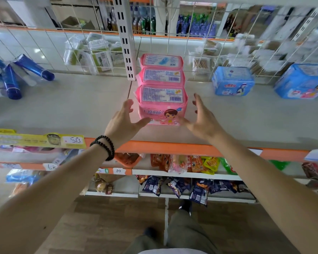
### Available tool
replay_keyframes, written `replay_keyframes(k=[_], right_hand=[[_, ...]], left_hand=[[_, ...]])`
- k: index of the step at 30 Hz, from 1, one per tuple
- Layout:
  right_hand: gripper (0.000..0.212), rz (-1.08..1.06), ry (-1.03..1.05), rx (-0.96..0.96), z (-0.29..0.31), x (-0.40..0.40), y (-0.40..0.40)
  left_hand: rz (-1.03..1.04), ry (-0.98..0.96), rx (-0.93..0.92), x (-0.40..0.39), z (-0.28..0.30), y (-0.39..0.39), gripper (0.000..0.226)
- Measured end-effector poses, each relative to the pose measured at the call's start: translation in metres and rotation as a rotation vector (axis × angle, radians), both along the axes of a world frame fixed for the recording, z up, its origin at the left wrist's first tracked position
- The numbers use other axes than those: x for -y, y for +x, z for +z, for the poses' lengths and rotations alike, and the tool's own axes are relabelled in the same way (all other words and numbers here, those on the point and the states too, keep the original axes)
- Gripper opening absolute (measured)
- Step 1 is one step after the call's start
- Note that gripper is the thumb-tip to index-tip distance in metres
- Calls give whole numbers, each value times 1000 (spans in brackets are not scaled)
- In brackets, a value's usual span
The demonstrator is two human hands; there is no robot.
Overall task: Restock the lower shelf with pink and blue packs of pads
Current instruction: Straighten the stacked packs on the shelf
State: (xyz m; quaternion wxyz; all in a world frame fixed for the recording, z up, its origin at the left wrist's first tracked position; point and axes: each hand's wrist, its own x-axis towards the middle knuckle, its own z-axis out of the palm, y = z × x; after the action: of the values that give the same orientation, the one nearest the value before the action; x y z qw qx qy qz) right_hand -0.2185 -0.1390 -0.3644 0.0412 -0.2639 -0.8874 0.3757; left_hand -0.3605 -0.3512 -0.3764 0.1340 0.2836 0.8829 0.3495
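Observation:
Three pink packs of pads (pixel 162 92) stand in a row front to back on the grey shelf (pixel 81 107), near its middle. My left hand (pixel 124 119) is just left of the front pack, fingers spread, thumb touching its lower front. My right hand (pixel 200 116) is just right of it, fingers straight, thumb touching the pack's lower right corner. Neither hand grips anything. Two blue packs of pads (pixel 232 81) (pixel 301 81) sit farther right on the same shelf.
Blue tubes (pixel 17 74) lie at the shelf's left end. A white upright post (pixel 125 39) and wire grid back stand behind the pink packs. An orange shelf edge (pixel 173 148) runs below my hands. Snack packets (pixel 182 164) fill the lower shelves.

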Motion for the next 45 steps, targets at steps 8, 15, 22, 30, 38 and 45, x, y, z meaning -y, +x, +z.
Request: replay_keyframes(k=[8, 15, 22, 30, 38, 45], right_hand=[[95, 34, 336, 19, 8, 23, 56], [90, 65, 407, 19, 28, 43, 87], [84, 137, 449, -35, 38, 48, 121], [81, 162, 502, -127, 62, 23, 181], [79, 132, 450, -253, 105, -36, 292], [75, 119, 504, -460, 157, -76, 352]], left_hand=[[8, 25, -304, 37, 4, 57, 69], [-161, 6, -488, 30, 19, 86, 69], [-179, 16, -538, 22, 26, 127, 63], [-155, -66, -614, -6, 55, 190, 68], [-186, 12, -726, -82, 112, 300, 62], [-160, 170, -850, -125, 174, 358, 60]])
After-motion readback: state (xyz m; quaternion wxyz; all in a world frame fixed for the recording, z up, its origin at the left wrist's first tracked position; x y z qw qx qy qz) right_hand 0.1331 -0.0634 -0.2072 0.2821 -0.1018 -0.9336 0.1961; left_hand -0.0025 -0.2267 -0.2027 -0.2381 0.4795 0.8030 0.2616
